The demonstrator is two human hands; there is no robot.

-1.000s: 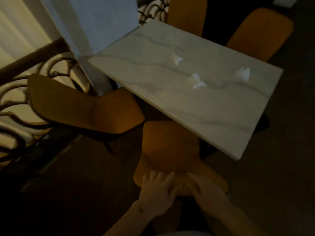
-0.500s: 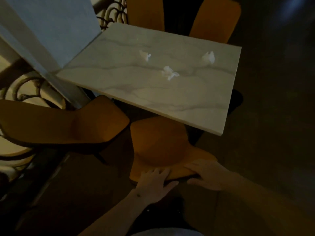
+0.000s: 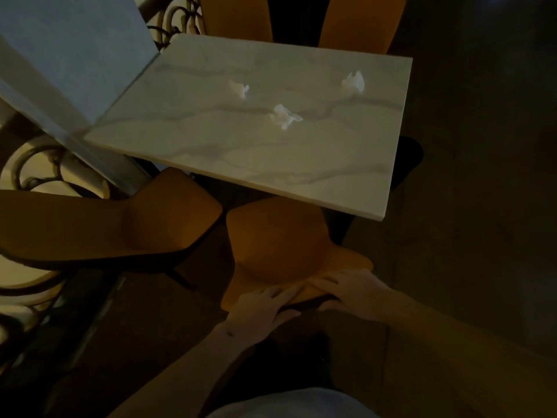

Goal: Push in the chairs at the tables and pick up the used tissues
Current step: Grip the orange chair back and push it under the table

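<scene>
Now both hands (image 3: 304, 300) on chair (image 3: 277, 236) back

Dim café or restaurant seating area.
Marble-look table (image 3: 271, 164) ringed by orange chairs (image 3: 277, 239), scrolled railing (image 3: 36, 170) at left.

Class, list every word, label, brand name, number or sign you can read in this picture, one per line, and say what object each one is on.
None: no readable text shows anywhere in the head view.
The marble table carries only grey veins, no print.
The three crumpled tissues look plain white.
The orange chair under the left hand and right hand shows no label or brand.
The scene is dim, so fine marks could be missed.
</scene>
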